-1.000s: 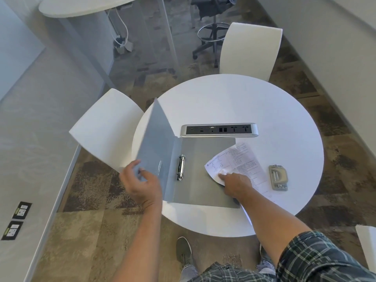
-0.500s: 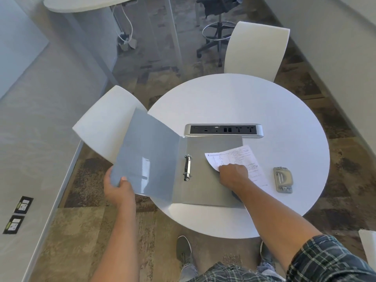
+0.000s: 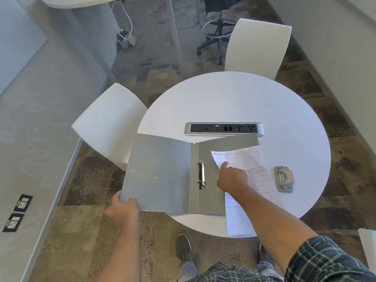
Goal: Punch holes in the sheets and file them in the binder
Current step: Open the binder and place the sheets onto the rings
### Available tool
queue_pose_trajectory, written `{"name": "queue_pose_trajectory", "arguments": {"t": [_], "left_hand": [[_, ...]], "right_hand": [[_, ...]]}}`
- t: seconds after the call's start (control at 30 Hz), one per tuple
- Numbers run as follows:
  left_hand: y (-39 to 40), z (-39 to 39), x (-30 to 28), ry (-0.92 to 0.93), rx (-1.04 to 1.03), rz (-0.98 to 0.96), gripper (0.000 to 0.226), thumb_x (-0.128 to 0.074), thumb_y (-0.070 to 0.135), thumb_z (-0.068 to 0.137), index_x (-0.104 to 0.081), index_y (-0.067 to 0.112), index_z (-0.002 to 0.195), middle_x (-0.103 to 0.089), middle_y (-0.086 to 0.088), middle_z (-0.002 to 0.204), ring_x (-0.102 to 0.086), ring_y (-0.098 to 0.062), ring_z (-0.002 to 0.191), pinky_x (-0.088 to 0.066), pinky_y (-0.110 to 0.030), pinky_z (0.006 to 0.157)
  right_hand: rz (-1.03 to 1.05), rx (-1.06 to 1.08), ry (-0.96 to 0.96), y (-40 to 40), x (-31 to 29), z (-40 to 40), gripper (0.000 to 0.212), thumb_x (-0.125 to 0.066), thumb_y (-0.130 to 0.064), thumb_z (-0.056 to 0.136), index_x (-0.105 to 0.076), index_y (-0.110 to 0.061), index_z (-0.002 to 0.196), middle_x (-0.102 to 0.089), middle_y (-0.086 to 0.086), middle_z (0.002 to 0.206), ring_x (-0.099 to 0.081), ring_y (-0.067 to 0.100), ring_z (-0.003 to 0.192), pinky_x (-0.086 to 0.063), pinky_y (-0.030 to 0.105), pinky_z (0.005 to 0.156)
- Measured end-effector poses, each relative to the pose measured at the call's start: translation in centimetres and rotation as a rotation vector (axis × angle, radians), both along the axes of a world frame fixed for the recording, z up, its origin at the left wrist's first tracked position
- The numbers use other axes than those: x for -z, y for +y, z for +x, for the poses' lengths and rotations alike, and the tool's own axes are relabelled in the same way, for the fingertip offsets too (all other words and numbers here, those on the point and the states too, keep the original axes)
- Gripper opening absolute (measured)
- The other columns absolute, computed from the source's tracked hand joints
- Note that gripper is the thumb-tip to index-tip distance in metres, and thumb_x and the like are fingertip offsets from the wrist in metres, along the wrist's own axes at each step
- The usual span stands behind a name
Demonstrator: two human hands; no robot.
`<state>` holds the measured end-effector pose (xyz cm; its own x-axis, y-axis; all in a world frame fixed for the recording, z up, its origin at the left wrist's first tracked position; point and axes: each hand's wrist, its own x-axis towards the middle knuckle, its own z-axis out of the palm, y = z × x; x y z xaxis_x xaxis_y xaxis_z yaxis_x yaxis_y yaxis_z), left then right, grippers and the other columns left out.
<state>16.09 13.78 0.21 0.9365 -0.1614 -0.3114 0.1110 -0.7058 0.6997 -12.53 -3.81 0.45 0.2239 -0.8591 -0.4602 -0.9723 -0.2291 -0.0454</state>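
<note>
A grey ring binder (image 3: 162,176) lies wide open on the round white table (image 3: 234,98), its front cover hanging past the table's left edge. Its metal ring mechanism (image 3: 201,175) sits on the spine and looks shut. My left hand (image 3: 124,208) grips the cover's near left corner. Printed sheets (image 3: 254,163) lie partly on the binder's right half and partly on the table. My right hand (image 3: 232,180) presses down on them, index finger stretched toward their top left corner. A metal hole punch (image 3: 283,179) rests to the right of the sheets.
A silver power socket strip (image 3: 223,128) is set into the table just behind the binder. White chairs stand at the left (image 3: 107,123) and at the far side (image 3: 256,47). My shoes (image 3: 183,249) show under the near edge.
My left hand has swung the binder's front cover from upright down to the left until it lies flat open. My right hand stayed on the sheets, its index finger now extended.
</note>
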Motion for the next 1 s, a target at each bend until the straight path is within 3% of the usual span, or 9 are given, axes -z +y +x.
{"name": "queue_pose_trajectory", "arguments": {"t": [0.1,0.17,0.23,0.37,0.43,0.57,0.67,0.8,1.0], "left_hand": [[-0.6,-0.9,-0.8,-0.362,0.194,0.304,0.086,-0.083,0.01,0.068,-0.047,0.022,0.145,-0.042,-0.019,0.14,-0.051,-0.042,0.114,-0.05,-0.054,0.093],[-1.3,-1.4,-0.3,-0.674,0.552,0.364,0.084,-0.083,0.002,0.061,-0.054,0.012,0.139,-0.046,-0.02,0.14,-0.046,-0.041,0.127,-0.048,-0.055,0.098],[-2.4,-2.2,0.3,-0.815,0.901,0.395,0.077,-0.076,-0.008,0.062,-0.059,0.008,0.136,-0.05,-0.019,0.142,-0.045,-0.041,0.134,-0.047,-0.052,0.102],[-5.4,-4.7,0.9,-0.722,1.302,0.482,0.076,-0.071,-0.005,0.068,-0.054,0.009,0.142,-0.053,-0.01,0.139,-0.052,-0.035,0.125,-0.047,-0.042,0.103],[-6.9,-6.0,0.9,-0.643,1.391,0.522,0.073,-0.065,0.005,0.077,-0.045,0.014,0.147,-0.047,-0.007,0.14,-0.046,-0.029,0.126,-0.042,-0.037,0.105],[-9.5,-8.0,1.4,-0.517,1.482,0.575,0.062,-0.056,0.021,0.092,-0.037,0.025,0.152,-0.043,-0.005,0.138,-0.042,-0.027,0.127,-0.038,-0.037,0.104],[-10.8,-8.9,2.0,-0.407,1.475,0.541,0.06,-0.057,0.031,0.095,-0.038,0.032,0.152,-0.044,-0.004,0.133,-0.043,-0.025,0.126,-0.036,-0.038,0.105],[-11.5,-8.8,3.0,-0.325,1.452,0.523,0.061,-0.065,0.041,0.09,-0.043,0.043,0.147,-0.044,-0.001,0.127,-0.044,-0.023,0.124,-0.038,-0.041,0.103],[-11.6,-8.3,4.0,-0.061,1.27,0.379,0.05,-0.071,0.048,0.084,-0.055,0.057,0.131,-0.045,0.007,0.117,-0.043,-0.02,0.123,-0.034,-0.041,0.106]], "right_hand": [[0.047,0.06,-0.075,0.2,0.5,-0.1,0.08,-0.042,-0.014,0.091,-0.009,-0.004,0.163,-0.067,0.003,0.086,-0.061,0.027,0.078,-0.045,0.035,0.072],[0.074,0.098,-0.132,0.3,0.9,-0.4,0.081,-0.04,-0.016,0.092,-0.004,-0.005,0.164,-0.061,0.0,0.081,-0.06,0.026,0.077,-0.045,0.035,0.073],[0.078,0.117,-0.178,0.3,1.2,-0.6,0.081,-0.04,-0.025,0.096,-0.001,-0.006,0.164,-0.063,-0.001,0.081,-0.063,0.026,0.08,-0.045,0.036,0.074],[0.108,0.126,-0.161,0.6,1.9,-1.1,0.109,-0.035,-0.081,0.092,0.005,-0.011,0.165,-0.074,0.009,0.111,-0.068,0.033,0.108,-0.049,0.042,0.086],[0.135,0.134,-0.133,0.7,2.3,-1.0,0.116,-0.031,-0.091,0.086,0.002,-0.013,0.165,-0.073,0.011,0.119,-0.066,0.034,0.114,-0.049,0.043,0.088],[0.083,0.051,-0.071,0.6,2.7,-0.6,0.1,-0.044,-0.078,0.093,-0.02,-0.009,0.161,-0.072,0.009,0.119,-0.068,0.03,0.11,-0.046,0.038,0.076],[0.0,-0.031,-0.123,0.5,3.2,-0.1,0.072,-0.064,-0.06,0.094,-0.043,-0.01,0.141,-0.062,0.01,0.129,-0.067,0.028,0.108,-0.05,0.037,0.077],[0.002,-0.152,-0.241,0.1,3.5,0.4,0.062,-0.077,-0.039,0.091,-0.046,-0.013,0.138,-0.046,0.009,0.136,-0.056,0.027,0.117,-0.057,0.041,0.084],[0.007,-0.251,-0.159,0.0,3.7,1.1,0.05,-0.071,-0.018,0.091,-0.048,-0.019,0.135,-0.055,0.007,0.125,-0.06,0.028,0.111,-0.054,0.039,0.077]]}}
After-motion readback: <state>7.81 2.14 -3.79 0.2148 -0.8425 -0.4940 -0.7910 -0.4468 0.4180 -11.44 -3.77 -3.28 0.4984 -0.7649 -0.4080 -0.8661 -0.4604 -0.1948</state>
